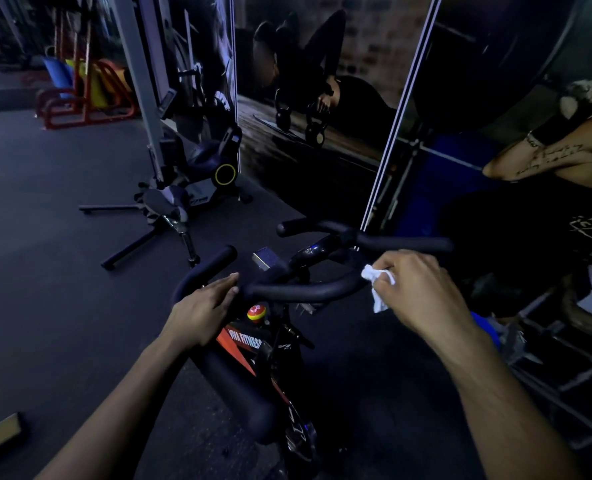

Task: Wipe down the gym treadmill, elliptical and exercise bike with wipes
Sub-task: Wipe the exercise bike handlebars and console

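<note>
At centre frame the left hand [202, 311] lies flat, steadying the black padded handlebar [301, 292], while the right hand [422, 292] pinches a crumpled white wipe [377, 285] against it for wiping

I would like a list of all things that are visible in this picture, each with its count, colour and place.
exercise bike: one, black with an orange panel, centre foreground
handlebar: one, black, across the bike top, under both hands
knob: one, red and yellow, just below the handlebar
small screen: one, dark, behind the handlebar centre
wipe: one, white, at the right end of the handlebar
second bike: one, dark with a yellow ring, left background
red frame: one, red, far left background
wall poster: one, dark, behind the bikes
other person's hand: one, upper right edge
left hand: one, resting on the left bend of the handlebar
right hand: one, gripping the wipe
</note>
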